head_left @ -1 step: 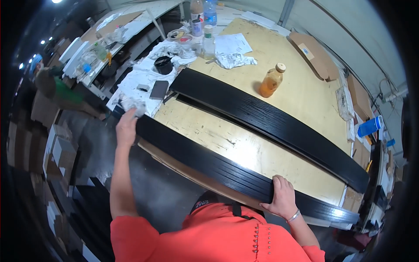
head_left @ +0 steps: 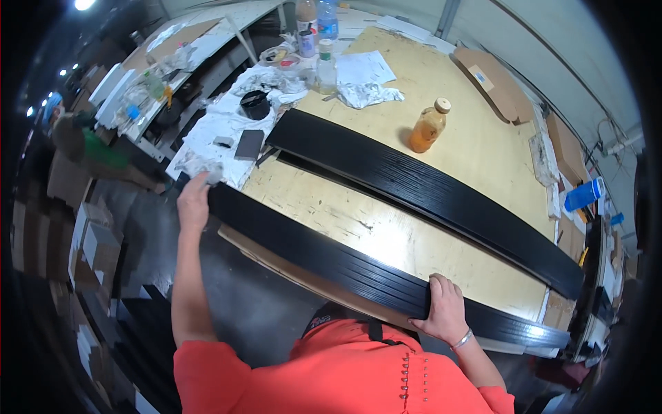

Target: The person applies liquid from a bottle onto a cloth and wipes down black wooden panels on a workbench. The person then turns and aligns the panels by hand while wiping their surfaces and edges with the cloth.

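Note:
A long black board [head_left: 317,248] with a grooved, glossy face lies along the near edge of the table. At its far left end my left hand [head_left: 194,201] has its fingers closed round a crumpled white cloth [head_left: 212,171], against the board. My right hand [head_left: 446,307] grips the board right of its middle, fingers over the top and thumb on the near side. Behind it rests a second, wider black board [head_left: 414,183]. A dark grey sanding block [head_left: 249,145] and a black cup [head_left: 256,105] sit on white cloths near the left hand.
A bottle of amber liquid [head_left: 427,127] stands beyond the second board on the wooden table [head_left: 331,207]. Several bottles and crumpled cloths crowd the far left. Brown cardboard [head_left: 496,90] lies at the back right. Another person [head_left: 103,148] is at the far left.
My left hand and the cloth have shifted slightly left, toward the board's end. My right hand stays in place on the board.

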Available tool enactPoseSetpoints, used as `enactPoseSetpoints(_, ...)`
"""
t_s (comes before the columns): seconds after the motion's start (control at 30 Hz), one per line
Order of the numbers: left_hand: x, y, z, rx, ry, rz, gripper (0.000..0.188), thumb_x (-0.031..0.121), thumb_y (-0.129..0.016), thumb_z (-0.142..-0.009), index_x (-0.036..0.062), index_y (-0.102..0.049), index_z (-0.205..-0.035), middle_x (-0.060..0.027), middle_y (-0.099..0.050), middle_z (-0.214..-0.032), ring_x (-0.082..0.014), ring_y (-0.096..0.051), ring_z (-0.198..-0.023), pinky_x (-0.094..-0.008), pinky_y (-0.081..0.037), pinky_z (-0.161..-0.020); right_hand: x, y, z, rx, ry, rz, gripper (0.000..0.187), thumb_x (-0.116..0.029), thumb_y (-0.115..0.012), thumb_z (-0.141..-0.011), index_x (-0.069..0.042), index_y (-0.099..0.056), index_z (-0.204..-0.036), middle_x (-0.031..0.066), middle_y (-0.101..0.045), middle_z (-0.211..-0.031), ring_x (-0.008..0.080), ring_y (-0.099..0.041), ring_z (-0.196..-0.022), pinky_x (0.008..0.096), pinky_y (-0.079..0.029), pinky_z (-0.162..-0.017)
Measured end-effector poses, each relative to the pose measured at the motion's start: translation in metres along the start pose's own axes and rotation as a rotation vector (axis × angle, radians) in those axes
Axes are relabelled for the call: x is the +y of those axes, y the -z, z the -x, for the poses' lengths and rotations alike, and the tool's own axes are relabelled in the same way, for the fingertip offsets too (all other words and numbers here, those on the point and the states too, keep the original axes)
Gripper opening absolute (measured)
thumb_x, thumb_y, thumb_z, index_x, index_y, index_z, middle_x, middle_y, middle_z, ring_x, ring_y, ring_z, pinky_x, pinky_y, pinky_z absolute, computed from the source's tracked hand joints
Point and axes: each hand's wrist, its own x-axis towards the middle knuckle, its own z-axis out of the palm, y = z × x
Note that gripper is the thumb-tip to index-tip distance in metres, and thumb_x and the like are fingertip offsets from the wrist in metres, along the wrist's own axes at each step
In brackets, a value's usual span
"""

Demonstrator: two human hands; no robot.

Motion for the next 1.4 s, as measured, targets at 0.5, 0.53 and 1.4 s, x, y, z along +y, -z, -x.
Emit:
enactPoseSetpoints(0.5, 0.154, -0.062, -0.087, -0.335, -0.656, 0.059, 0.070, 0.029, -0.087, -0.062, 0.0061, -0.064, -0.124, -0.0156, -0.061, -0.136, -0.0375, -0.053, -0.129, -0.0553, -0.037, -0.107, -0.021, -0.014, -0.016, 0.079, -0.158, -0.021, 0.078, -0.028, -0.092, -0.043, -0.006, -0.058, -0.110, 0.0113, -0.059, -0.103, 0.0329, -0.056, -0.097, 0.0434, -0.042, -0.086)
enactPoseSetpoints(0.53, 0.181, -0.071, -0.078, -0.405, -0.712, 0.264, 0.078, 0.031, -0.090, -0.056, 0.0045, -0.062, -0.124, -0.0184, -0.060, -0.132, -0.0389, -0.054, -0.125, -0.0522, -0.039, -0.103, -0.021, -0.015, -0.013, 0.079, -0.183, -0.034, 0.079, -0.025, -0.091, -0.042, -0.006, -0.058, -0.111, 0.0122, -0.059, -0.104, 0.0342, -0.056, -0.098, 0.0440, -0.042, -0.087)
enactPoseSetpoints(1.4, 0.364, -0.082, 0.119, -0.901, -0.917, 0.198, 0.086, 0.043, -0.088, -0.063, 0.0002, -0.052, -0.129, -0.0177, -0.060, -0.116, -0.0401, -0.056, -0.114, -0.0515, -0.040, -0.102, -0.006, -0.041, 0.002, 0.274, -0.133, -0.233, 0.058, -0.030, -0.083, -0.059, -0.010, -0.061, -0.108, 0.0035, -0.060, -0.102, 0.0224, -0.058, -0.103, 0.0363, -0.040, -0.092)
